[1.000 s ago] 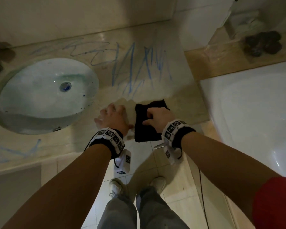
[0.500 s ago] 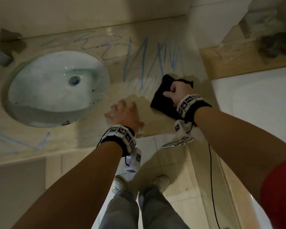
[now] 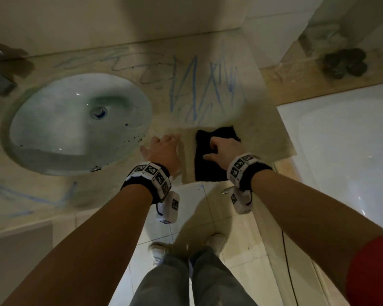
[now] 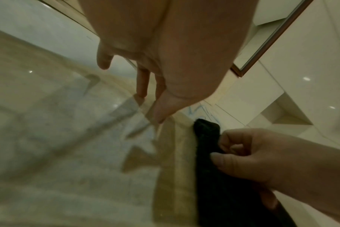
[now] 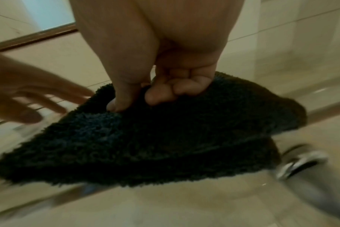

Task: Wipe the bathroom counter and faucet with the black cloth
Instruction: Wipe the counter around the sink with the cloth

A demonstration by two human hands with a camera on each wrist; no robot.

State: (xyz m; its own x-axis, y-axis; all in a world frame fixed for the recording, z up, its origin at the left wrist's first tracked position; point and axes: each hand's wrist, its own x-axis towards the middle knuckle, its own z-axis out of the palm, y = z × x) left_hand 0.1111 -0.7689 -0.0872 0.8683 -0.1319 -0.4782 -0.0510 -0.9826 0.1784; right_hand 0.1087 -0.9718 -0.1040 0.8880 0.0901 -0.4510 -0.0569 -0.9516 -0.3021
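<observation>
Gripping the black cloth [image 3: 210, 164] with curled fingers, the right hand [image 3: 224, 151] presses it onto the beige counter [image 3: 268, 129] at its front edge, right of the oval sink [image 3: 80, 124]. The left hand [image 3: 164, 149] rests fingers spread, holding nothing, between sink and cloth, below blue scribbles [image 3: 199, 91].

left hand [image 3: 161, 149] flat (fingers spread) | right hand [image 3: 224, 151] curled, gripping

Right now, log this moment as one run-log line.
right hand: grips black cloth at counter front edge | left hand: flat on counter beside sink | blue scribbles: unwiped
</observation>
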